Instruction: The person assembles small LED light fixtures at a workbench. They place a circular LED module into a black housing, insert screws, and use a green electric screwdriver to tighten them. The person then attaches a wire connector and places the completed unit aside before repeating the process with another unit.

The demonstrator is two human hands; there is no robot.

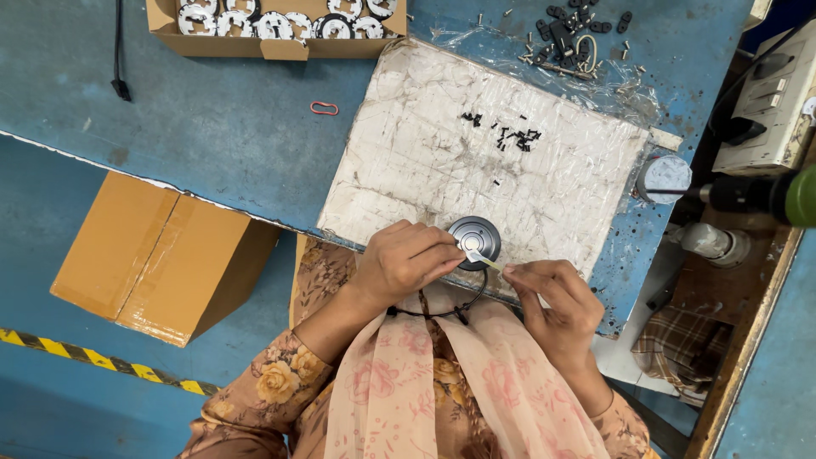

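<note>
Left hand curled around the edge of a round dark metal disc, fingers closed on it. Disc down on the near edge of a white scratched plastic-wrapped board, just above the lap. Right hand pinching a thin pale green stick, its tip touching the middle of the disc. Thin black wire hanging in a loop under the disc. Tiny black screws scattered higher on the board. Open brown cardboard box of round white parts far up on the blue table, small red rubber band near it.
</note>
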